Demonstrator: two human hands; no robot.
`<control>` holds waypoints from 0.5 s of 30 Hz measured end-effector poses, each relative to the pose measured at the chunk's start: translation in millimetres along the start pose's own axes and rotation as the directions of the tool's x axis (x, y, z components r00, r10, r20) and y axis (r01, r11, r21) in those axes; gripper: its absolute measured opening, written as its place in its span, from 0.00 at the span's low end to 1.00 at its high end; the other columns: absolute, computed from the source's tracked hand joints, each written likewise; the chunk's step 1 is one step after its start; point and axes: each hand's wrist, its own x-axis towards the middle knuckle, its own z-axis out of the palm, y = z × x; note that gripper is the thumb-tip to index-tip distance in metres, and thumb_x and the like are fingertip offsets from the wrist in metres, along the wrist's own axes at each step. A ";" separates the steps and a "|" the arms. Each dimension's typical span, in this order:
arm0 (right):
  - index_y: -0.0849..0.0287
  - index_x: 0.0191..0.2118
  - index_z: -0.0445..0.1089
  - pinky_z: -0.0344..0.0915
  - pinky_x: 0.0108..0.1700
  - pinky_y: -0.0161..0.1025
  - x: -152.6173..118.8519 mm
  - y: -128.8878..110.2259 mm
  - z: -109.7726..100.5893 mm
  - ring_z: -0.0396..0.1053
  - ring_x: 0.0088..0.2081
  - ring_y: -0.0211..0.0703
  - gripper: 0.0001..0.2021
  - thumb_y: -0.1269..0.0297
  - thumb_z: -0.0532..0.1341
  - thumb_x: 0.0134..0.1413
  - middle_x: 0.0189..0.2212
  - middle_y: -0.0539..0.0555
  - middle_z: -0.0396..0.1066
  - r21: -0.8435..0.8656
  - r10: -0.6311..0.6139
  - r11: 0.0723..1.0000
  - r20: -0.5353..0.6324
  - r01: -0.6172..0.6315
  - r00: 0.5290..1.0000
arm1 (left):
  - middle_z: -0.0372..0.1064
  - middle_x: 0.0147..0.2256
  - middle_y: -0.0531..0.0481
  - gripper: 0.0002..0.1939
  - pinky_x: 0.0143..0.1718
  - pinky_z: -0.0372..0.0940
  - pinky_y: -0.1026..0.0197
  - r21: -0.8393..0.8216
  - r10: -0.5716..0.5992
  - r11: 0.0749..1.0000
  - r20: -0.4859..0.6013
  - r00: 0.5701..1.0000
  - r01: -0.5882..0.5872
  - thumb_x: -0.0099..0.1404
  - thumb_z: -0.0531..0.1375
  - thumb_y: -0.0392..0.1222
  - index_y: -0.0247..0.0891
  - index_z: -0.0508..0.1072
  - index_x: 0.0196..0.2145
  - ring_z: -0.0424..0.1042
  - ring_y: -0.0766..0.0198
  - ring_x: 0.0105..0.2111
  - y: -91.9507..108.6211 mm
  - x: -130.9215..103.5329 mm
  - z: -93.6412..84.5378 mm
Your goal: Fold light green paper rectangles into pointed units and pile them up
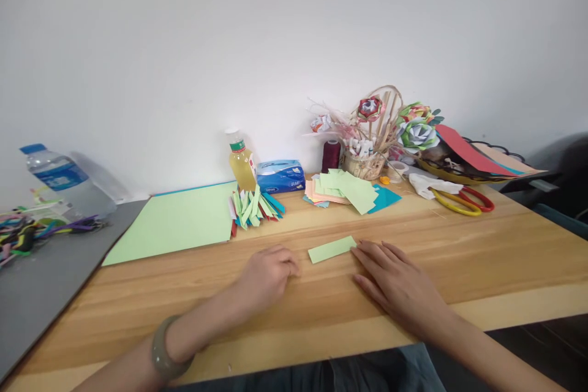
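A light green folded paper strip lies slightly slanted on the wooden table in front of me. My right hand rests flat with its fingers apart, and its fingertips touch the strip's right end. To the left of the strip, a little apart from it, my left hand lies on the table with its fingers curled in. Nothing shows in the left hand's fingers. Behind the strip sits a pile of green paper pieces, with pink and blue sheets under it.
Large green sheets lie at left beside a bundle of folded strips. Farther back stand a drink bottle, a tissue pack, a thread spool and paper flowers. Scissors are at right, a water bottle far left.
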 end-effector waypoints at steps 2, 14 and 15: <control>0.63 0.48 0.68 0.64 0.48 0.48 0.3 -0.5 -0.8 0.68 0.45 0.50 0.17 0.59 0.49 0.61 0.44 0.61 0.70 0.047 0.036 0.998 -0.006 -0.035 0.999 | 0.71 0.36 0.50 0.17 0.40 0.65 0.64 -0.035 -0.014 0.999 -0.062 0.998 0.012 0.62 0.48 0.26 0.38 0.75 0.35 0.69 0.67 0.37 -0.2 10.2 -0.8; 0.59 0.53 0.62 0.67 0.47 0.47 -6.4 14.3 12.3 0.68 0.47 0.51 0.19 0.59 0.50 0.59 0.47 0.61 0.68 0.311 0.298 0.910 -0.028 -0.275 0.954 | 0.65 0.42 0.45 0.12 0.46 0.61 0.57 0.137 0.003 0.990 0.145 0.989 -0.023 0.63 0.58 0.43 0.34 0.72 0.42 0.60 0.57 0.44 27.3 68.9 -0.3; 0.59 0.53 0.62 0.67 0.48 0.48 -5.9 15.0 12.6 0.67 0.48 0.51 0.19 0.59 0.50 0.59 0.48 0.62 0.68 0.331 0.305 0.901 -0.023 -0.281 0.952 | 0.66 0.41 0.46 0.09 0.45 0.61 0.57 0.140 0.033 0.989 0.119 0.992 -0.050 0.63 0.57 0.39 0.36 0.72 0.41 0.60 0.58 0.43 25.4 68.9 2.3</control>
